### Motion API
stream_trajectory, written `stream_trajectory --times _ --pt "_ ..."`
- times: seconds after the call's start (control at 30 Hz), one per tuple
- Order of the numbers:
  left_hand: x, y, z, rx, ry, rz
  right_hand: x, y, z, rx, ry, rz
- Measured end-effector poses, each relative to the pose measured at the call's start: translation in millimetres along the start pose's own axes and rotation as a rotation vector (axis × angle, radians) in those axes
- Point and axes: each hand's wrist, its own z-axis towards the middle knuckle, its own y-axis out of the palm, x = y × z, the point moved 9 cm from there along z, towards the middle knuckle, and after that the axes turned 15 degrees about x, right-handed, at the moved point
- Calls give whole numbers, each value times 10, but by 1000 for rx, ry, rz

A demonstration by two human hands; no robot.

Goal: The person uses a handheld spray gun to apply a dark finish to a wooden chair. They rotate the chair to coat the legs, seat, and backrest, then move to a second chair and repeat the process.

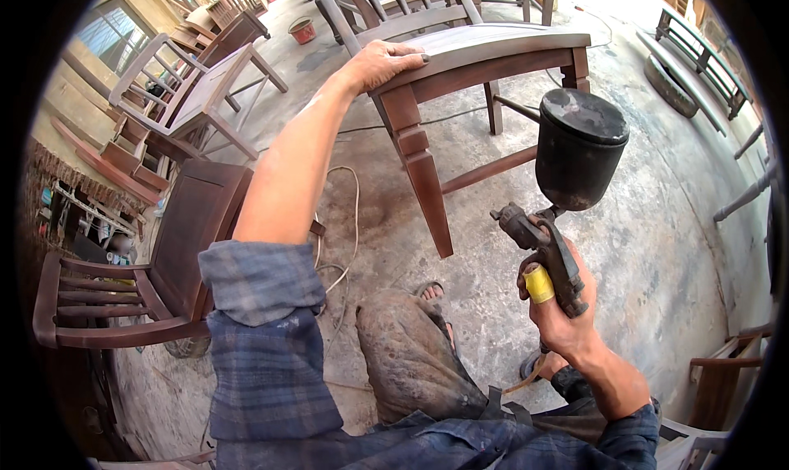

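Observation:
A wooden chair [493,80] stands in front of me, tilted, with reddish-brown legs and a greyer seat top. My left hand [385,64] grips the near left corner of its seat, fingers over the top and thumb side hidden. In my right hand [563,306] is a spray gun [546,252], fingers wrapped round its handle. A black paint cup [580,149] with a lid sits above the gun, and a band of yellow tape shows at my fingers. The gun's nozzle points left, toward the chair's front leg, apart from it.
A dark brown chair [193,240] lies at my left; a greyish chair [197,100] stands beyond it. A pale hose [355,215] curls over the concrete floor [649,281]. A red bucket [302,30] stands far off, and a wooden frame rests on a tyre [667,88] at right.

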Motion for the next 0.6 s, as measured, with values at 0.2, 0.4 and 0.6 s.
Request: stream_trajectory --times 0.2,0.4,0.6 --pt "-5 6 -46 6 13 -6 -236 194 205 13 -83 53" --pt "31 34 -98 4 3 -45 -166 177 66 -34 -47 -1" --pt "33 42 -99 21 -4 -35 -74 99 -32 -40 -21 -59"
